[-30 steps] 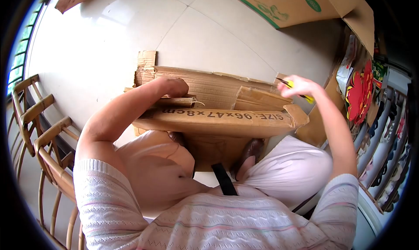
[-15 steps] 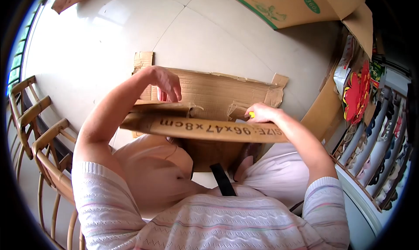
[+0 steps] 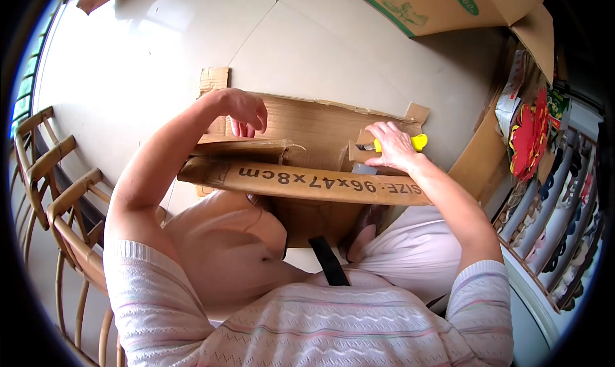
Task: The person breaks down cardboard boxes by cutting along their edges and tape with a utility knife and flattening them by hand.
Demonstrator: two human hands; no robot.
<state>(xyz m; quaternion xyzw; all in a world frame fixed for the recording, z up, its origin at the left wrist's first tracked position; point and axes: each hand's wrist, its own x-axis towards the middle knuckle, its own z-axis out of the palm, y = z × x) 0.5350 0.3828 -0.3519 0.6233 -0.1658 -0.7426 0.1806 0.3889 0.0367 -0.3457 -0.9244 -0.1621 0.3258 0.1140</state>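
Note:
A folded brown cardboard box (image 3: 320,184), printed "SIZE: 96x47x8cm" upside down to me, stands across in front of my lap. Above its left part hangs my left hand (image 3: 243,111), fingers bent loosely downward near a raised flap (image 3: 246,148); I see nothing held in them. Over the box's right part, my right hand (image 3: 392,146) holds a utility knife with a yellow handle (image 3: 419,142) sticking out to the right. Its metal end points left, beside a small cardboard flap (image 3: 356,153). The palm hides the knife's middle.
Bamboo chairs (image 3: 77,203) stand at my left. A large carton with green print (image 3: 435,11) lies at the far right. On the right are a red and yellow decoration (image 3: 528,136) and a rack of small items (image 3: 551,220). Pale tiles (image 3: 307,40) cover the floor.
My right hand has turned and lifted slightly, so more of the yellow knife and its metal end shows. My left hand has risen a little from the flap. The view has shifted slightly.

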